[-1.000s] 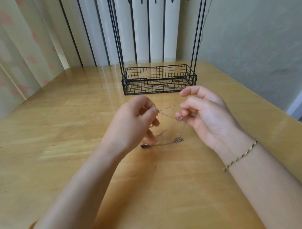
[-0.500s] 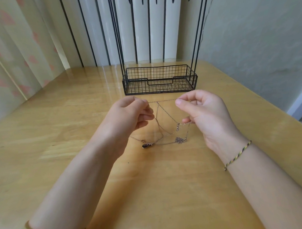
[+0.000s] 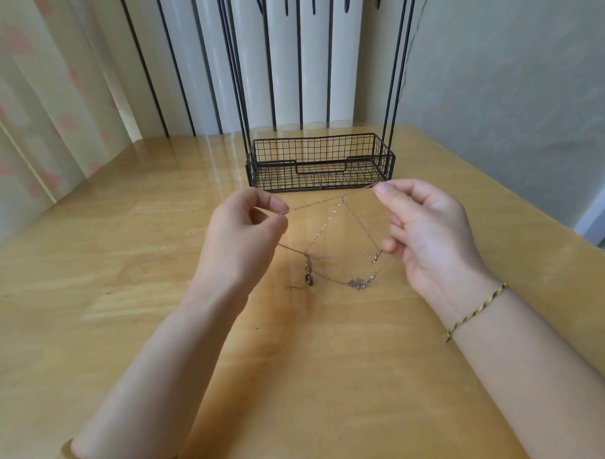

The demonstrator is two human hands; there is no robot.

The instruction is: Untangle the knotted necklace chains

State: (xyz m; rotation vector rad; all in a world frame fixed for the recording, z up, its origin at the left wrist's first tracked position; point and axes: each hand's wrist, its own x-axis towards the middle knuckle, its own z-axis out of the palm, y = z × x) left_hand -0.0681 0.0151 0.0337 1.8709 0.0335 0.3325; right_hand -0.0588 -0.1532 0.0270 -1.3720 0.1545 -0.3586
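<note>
Above the middle of the wooden table (image 3: 120, 291), the left hand (image 3: 240, 241) and right hand (image 3: 428, 233) each pinch the necklace chains (image 3: 315, 203) between thumb and forefinger, holding one stretch taut. The other strands sag in loops down to the tabletop. A black wire basket (image 3: 279, 175) stands by the far edge.

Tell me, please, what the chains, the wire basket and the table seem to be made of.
The chains look like fine metal links, coppery or rose-gold, with small glints; plated or solid cannot be told. The wire basket seems metal, painted or coated black, matte. The table looks like light wood, with grain and joined strips, under a glossy coat showing bright reflections.
</note>
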